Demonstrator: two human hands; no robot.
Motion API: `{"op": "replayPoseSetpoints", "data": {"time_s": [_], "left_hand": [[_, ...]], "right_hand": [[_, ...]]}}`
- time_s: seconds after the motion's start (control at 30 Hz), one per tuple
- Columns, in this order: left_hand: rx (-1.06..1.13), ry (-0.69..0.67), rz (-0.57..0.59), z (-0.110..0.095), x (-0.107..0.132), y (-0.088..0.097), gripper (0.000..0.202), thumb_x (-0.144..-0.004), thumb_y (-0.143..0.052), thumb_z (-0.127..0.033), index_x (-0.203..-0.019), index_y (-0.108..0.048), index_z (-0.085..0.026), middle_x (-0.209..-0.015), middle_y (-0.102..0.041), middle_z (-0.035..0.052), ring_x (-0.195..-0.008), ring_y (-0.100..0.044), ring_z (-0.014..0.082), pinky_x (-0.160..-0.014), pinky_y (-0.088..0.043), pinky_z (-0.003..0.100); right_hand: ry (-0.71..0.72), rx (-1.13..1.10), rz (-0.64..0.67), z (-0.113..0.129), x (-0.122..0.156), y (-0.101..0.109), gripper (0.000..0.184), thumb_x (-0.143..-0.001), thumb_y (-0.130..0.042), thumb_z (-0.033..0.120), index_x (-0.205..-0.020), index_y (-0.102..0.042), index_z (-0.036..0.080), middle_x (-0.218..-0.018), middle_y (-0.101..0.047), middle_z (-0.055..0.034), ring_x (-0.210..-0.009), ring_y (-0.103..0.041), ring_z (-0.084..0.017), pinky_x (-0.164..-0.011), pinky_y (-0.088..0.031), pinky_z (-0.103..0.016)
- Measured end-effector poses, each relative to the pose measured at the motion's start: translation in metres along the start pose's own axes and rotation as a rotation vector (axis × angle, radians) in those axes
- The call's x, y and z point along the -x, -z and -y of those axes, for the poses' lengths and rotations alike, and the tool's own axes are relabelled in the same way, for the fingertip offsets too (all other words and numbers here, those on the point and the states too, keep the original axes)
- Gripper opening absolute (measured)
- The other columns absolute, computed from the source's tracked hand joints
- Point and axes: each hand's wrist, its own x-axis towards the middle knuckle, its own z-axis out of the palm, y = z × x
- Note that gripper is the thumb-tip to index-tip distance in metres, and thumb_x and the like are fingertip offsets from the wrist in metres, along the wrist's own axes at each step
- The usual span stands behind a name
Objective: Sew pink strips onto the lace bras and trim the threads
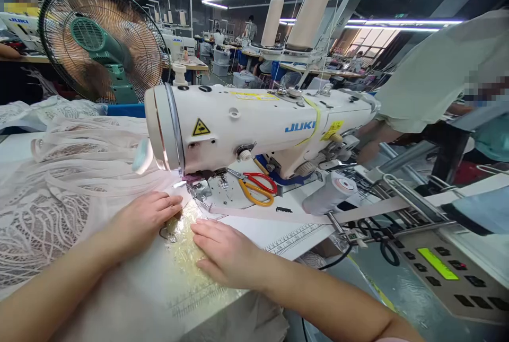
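A white sewing machine (pixel 222 124) stands in front of me, its needle area lit from within. My left hand (pixel 145 220) lies flat on pale sheer fabric (pixel 131 283), its fingertips just short of the needle area. On the right edge of a shiny yellowish patch (pixel 185 252) rests my right hand (pixel 228 254), fingers stretched out and pressed down. I cannot tell what the yellowish patch is. Pale pink lace (pixel 51 215) spreads over the table to the left. A light elastic-like band (pixel 270 216) runs from the needle area to the right.
Orange-and-red-handled scissors (pixel 256 188) lie on the machine bed. A cone of thread (pixel 332 191) is to their right, above a control panel (pixel 441 265). A large fan (pixel 99 40) stands at the back left. A person in a light shirt (pixel 437 71) is on the right.
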Motion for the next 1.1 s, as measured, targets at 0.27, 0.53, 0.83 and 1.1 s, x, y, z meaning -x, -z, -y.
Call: {"op": "replayPoseSetpoints", "data": {"time_s": [0.27, 0.53, 0.83, 1.1], "left_hand": [[-0.053, 0.041, 0.024, 0.018, -0.005, -0.002, 0.046, -0.087, -0.034, -0.006, -0.116, -0.065, -0.021, -0.125, -0.064, 0.0062, -0.104, -0.061, 0.0251, -0.088, -0.051, 0.043], [-0.126, 0.132, 0.128, 0.017, -0.011, 0.001, 0.048, -0.085, -0.033, -0.007, -0.118, -0.065, -0.02, -0.124, -0.065, 0.0091, -0.109, -0.061, 0.0256, -0.092, -0.05, 0.043], [-0.349, 0.19, 0.166, -0.03, 0.04, 0.041, 0.045, -0.09, -0.032, -0.021, -0.121, -0.063, -0.015, -0.138, -0.054, 0.0137, -0.114, -0.06, 0.0288, -0.09, -0.05, 0.046], [-0.658, 0.529, 0.27, -0.034, 0.161, 0.085, 0.066, -0.091, -0.018, -0.046, -0.124, -0.058, -0.004, -0.128, -0.058, 0.0242, -0.118, -0.054, 0.0393, -0.1, -0.036, 0.061]], "right_hand": [[0.006, -0.001, -0.016, 0.0, -0.001, -0.001, 0.032, -0.088, -0.052, 0.029, -0.108, -0.062, 0.006, -0.127, -0.06, -0.016, -0.124, -0.052, -0.026, -0.113, -0.037, -0.034], [0.013, -0.007, -0.013, -0.002, -0.002, 0.0, 0.031, -0.086, -0.054, 0.028, -0.107, -0.062, 0.006, -0.126, -0.06, -0.017, -0.122, -0.053, -0.026, -0.111, -0.038, -0.034], [0.192, -0.033, -0.246, 0.068, -0.004, -0.016, 0.035, -0.094, -0.042, 0.041, -0.107, -0.058, 0.013, -0.112, -0.067, -0.0076, -0.103, -0.061, -0.017, -0.094, -0.047, -0.027], [0.15, 0.128, -0.101, 0.132, -0.019, -0.074, 0.037, -0.091, -0.05, 0.036, -0.119, -0.052, 0.01, -0.109, -0.061, -0.011, -0.098, -0.057, -0.023, -0.083, -0.047, -0.036]]}}
